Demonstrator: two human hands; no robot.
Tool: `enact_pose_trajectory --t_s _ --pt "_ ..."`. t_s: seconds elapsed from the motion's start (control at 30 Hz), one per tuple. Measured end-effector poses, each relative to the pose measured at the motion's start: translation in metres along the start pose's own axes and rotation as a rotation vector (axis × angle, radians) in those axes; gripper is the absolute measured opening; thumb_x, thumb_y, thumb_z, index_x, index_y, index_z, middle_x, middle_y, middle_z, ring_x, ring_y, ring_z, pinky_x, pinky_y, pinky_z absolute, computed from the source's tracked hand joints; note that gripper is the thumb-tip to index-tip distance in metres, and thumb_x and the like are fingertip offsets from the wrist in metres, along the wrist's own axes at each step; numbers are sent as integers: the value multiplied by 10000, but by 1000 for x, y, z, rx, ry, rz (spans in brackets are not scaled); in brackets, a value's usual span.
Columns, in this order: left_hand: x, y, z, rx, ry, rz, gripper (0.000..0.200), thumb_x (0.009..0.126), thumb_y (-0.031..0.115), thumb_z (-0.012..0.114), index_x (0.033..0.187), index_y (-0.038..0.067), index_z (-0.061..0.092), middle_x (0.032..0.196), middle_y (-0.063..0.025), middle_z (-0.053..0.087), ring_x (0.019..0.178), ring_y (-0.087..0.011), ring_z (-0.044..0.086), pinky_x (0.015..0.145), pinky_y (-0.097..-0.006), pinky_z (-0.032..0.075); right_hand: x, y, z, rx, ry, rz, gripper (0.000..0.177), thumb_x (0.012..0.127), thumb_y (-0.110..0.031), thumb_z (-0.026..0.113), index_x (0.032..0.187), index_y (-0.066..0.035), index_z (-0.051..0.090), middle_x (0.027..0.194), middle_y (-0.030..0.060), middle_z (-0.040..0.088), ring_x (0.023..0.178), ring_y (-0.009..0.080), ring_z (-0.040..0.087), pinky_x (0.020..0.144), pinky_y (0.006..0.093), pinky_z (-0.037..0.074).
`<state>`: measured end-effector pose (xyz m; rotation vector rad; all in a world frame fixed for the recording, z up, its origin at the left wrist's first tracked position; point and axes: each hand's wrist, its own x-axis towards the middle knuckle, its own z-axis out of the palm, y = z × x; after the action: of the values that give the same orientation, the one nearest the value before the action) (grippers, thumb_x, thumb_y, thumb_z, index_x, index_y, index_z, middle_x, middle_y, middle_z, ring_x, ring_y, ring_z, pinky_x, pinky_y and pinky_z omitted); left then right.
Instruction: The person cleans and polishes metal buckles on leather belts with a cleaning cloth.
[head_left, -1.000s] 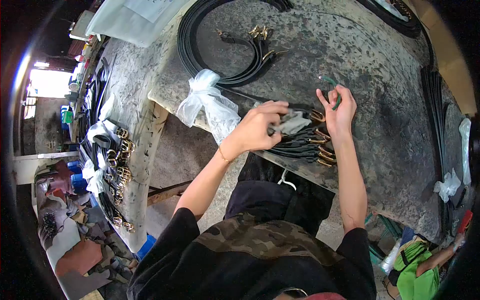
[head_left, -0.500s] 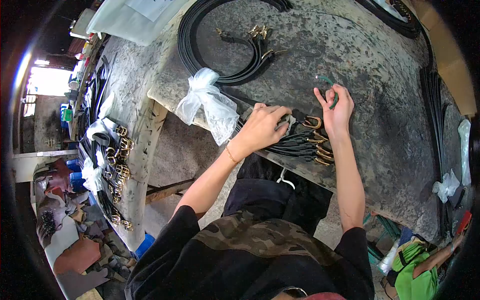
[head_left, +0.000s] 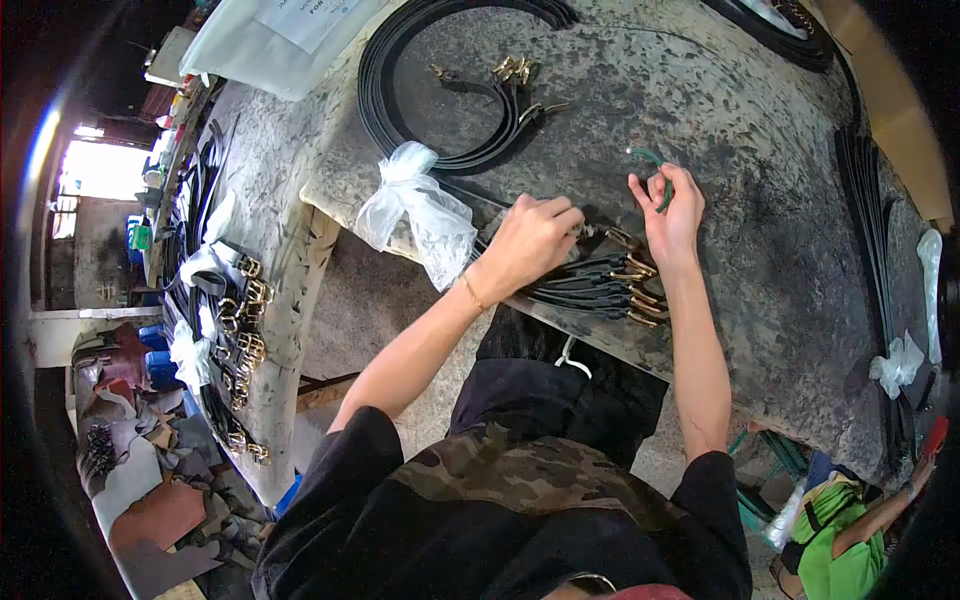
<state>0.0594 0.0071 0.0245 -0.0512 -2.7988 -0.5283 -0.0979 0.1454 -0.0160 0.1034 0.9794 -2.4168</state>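
Left hand: its fingers [head_left: 572, 222] are curled down over the top end of the belt row; a bit of pale material shows by the fingertips, but whether they grip it cannot be told.
Right hand [head_left: 672, 218]: partly closed, thumb and fingers pinching a thin, curved green piece [head_left: 648, 155] with a pale tip, held above the table beside the buckles.
Black belts [head_left: 580, 288]: laid side by side near the table's edge, in front of the person, partly under the left hand.
Gold buckles [head_left: 645, 298]: at the belts' ends, between the two hands and lower than both.
Plastic wrap [head_left: 430, 225]: bunched at the table corner, just beside the left hand.
Coiled belts [head_left: 376, 95]: curved in a loop farther back on the table [head_left: 760, 330], with metal buckles inside the curve.
Side table [head_left: 285, 285]: more belts and buckles along it, at the left.
Leather scraps [head_left: 160, 515]: heaped below the side table.
Co-worker's arm [head_left: 875, 522]: at the lower right, beside green cloth [head_left: 835, 545].
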Motion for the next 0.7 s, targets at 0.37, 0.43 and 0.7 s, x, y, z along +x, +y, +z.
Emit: enact_pose_trajectory --t_s 0.37,0.43,0.7 --pt "23 -18 32 -121 109 22 202 739 79 688 925 13 645 881 -120 610 866 -307 605 786 -401 447 11 -16 -10 117 -208 -97 47 920 -54 531 892 -32 561 668 24 471 596 110 453 828 419 502" --pt "16 -21 24 -191 0 55 167 741 93 698 882 8 667 939 -126 612 922 -313 591 848 -410 452 5 -5 -3 139 -263 -50 38 917 -50 540 901 -34 571 667 25 472 594 113 453 813 415 508" --pt "10 -22 14 -175 -58 63 110 809 106 675 773 8 642 644 -125 594 687 -337 615 871 -419 477 14 10 -1 109 -160 15 60 915 -23 528 860 -10 551 652 26 452 554 105 427 917 510 528"
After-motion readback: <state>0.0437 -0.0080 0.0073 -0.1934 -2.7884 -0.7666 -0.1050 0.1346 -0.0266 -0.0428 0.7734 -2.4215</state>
